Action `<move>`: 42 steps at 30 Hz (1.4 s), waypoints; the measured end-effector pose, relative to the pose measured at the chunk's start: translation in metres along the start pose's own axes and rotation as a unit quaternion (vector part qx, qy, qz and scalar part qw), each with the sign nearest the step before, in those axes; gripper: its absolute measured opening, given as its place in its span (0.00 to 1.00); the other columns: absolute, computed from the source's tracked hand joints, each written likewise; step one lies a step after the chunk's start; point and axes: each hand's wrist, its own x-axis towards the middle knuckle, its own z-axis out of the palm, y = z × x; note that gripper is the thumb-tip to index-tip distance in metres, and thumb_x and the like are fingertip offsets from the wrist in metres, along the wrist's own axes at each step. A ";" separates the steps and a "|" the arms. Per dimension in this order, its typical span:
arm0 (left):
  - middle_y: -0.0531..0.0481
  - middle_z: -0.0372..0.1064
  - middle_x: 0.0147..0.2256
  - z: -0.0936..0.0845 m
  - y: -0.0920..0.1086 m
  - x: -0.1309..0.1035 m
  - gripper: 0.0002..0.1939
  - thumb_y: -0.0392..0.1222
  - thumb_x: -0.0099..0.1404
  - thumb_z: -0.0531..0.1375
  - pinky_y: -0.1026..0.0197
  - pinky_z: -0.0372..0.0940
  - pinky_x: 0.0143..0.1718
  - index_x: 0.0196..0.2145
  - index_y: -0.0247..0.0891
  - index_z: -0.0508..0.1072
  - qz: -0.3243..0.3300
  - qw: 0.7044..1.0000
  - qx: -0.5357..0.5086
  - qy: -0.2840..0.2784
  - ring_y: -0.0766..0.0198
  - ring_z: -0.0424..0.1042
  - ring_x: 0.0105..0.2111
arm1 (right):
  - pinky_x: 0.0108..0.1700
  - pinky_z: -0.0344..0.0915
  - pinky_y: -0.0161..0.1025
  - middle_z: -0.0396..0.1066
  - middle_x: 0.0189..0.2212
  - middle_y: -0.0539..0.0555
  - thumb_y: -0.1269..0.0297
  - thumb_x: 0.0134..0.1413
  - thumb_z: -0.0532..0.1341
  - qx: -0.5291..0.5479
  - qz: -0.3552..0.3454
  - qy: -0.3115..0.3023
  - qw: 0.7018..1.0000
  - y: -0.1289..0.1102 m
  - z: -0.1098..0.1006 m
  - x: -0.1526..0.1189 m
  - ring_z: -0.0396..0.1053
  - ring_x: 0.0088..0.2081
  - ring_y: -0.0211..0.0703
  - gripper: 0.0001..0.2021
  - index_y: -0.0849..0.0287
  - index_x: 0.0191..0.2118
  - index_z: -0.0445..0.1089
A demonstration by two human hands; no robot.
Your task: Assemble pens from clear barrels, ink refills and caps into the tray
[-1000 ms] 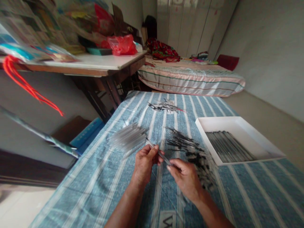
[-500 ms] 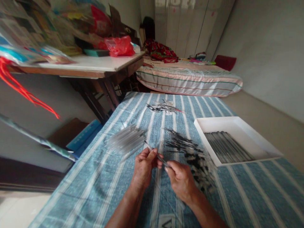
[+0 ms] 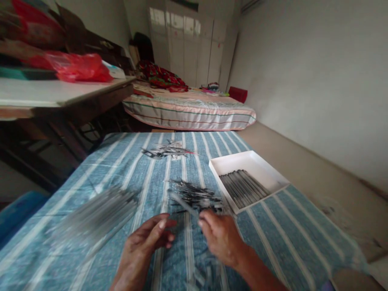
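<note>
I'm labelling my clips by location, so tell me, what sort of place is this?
Probably a bedroom at home, partly used as a workspace: a bed stands before tall pale cabinets, while the cloth-covered table bears a white box of slim rods.

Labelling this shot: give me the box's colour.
White box, best seen in the head view.

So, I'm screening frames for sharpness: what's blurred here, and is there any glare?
Head view: the bundle of grey sticks at picture left is heavily smeared, the stick in the right hand blurred too; head view: sticks in the white box look clearer; head view: pale glare on the upper cabinet doors.
</note>
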 end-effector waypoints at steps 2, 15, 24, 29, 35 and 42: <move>0.44 0.77 0.31 -0.001 -0.002 0.001 0.25 0.54 0.47 0.67 0.62 0.66 0.25 0.37 0.33 0.75 0.005 0.999 0.025 0.025 0.62 0.71 0.24 | 0.31 0.59 0.33 0.76 0.29 0.53 0.65 0.62 0.49 -0.057 0.070 0.069 0.994 0.041 -0.024 0.002 0.73 0.29 0.40 0.12 0.57 0.40 0.69; 0.51 0.72 0.20 0.012 -0.005 -0.004 0.14 0.51 0.47 0.65 0.66 0.62 0.20 0.26 0.37 0.75 0.025 0.996 0.073 0.045 0.65 0.66 0.19 | 0.36 0.59 0.35 0.74 0.37 0.58 0.65 0.61 0.51 -0.279 0.296 -0.037 0.913 0.187 -0.074 -0.008 0.71 0.37 0.43 0.14 0.59 0.38 0.74; 0.50 0.72 0.22 0.002 -0.001 0.002 0.14 0.52 0.47 0.64 0.64 0.63 0.22 0.26 0.37 0.75 -0.001 0.994 0.108 0.031 0.63 0.68 0.20 | 0.36 0.60 0.37 0.74 0.35 0.60 0.64 0.62 0.49 -0.285 0.280 -0.043 0.916 0.191 -0.073 -0.012 0.72 0.35 0.45 0.17 0.61 0.36 0.74; 0.51 0.71 0.21 -0.001 -0.003 0.005 0.15 0.51 0.47 0.63 0.65 0.62 0.21 0.26 0.36 0.73 0.003 0.992 0.109 0.065 0.64 0.67 0.19 | 0.36 0.62 0.39 0.74 0.34 0.60 0.64 0.59 0.51 -0.274 0.215 0.094 0.933 0.161 -0.067 -0.013 0.71 0.33 0.47 0.15 0.62 0.34 0.74; 0.49 0.72 0.24 -0.010 -0.014 0.010 0.18 0.53 0.50 0.60 0.62 0.64 0.24 0.31 0.35 0.72 0.041 0.984 0.139 0.106 0.61 0.70 0.22 | 0.41 0.63 0.35 0.72 0.31 0.54 0.65 0.60 0.51 -0.044 -0.043 0.088 0.994 0.059 -0.028 0.007 0.69 0.36 0.41 0.13 0.58 0.32 0.73; 0.40 0.72 0.40 -0.037 -0.009 0.015 0.16 0.42 0.62 0.49 0.56 0.64 0.41 0.41 0.34 0.73 0.207 0.791 0.515 0.258 0.53 0.72 0.38 | 0.44 0.60 0.37 0.71 0.36 0.55 0.70 0.58 0.54 -0.119 -0.017 -0.085 0.989 -0.003 0.012 0.043 0.67 0.40 0.44 0.09 0.58 0.33 0.72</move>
